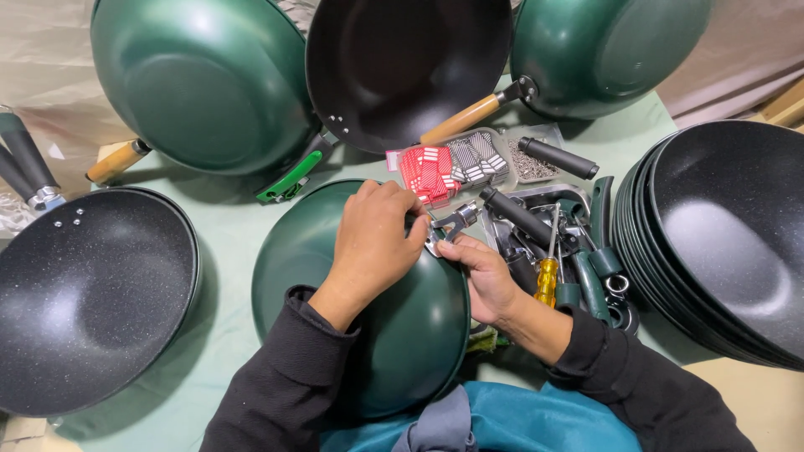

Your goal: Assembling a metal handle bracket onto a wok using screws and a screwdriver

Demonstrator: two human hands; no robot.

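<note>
- A green wok (368,335) lies upside down on the pale green surface (209,218), its domed base facing up, right in front of the person.
- The left hand (373,243) lies fingers bent over the top of the upturned green wok, pressing near its far right rim.
- The right hand (477,272) pinches a metal handle bracket (448,228) against that same rim; its fingers are closed on the bracket's lower end.
- The bracket's long axis runs slantwise, from the wok's rim up and away to the right, where it joins a black handle (515,216) that points further right, away from the wok.
- Just right of the wok sits a tray of parts (578,251): dark green handles, metal rings and a yellow-handled screwdriver (547,276) lying roughly upright in view.
- Beyond the wok lie red packets (427,172) and a clear box of small screws (532,166).
- Well right of the wok stands a stack of black pans (720,243), insides up.
- Left of the wok rests one black speckled pan (84,293).
- Further beyond, three more woks (402,67) lean on edge, two with wooden handles.
</note>
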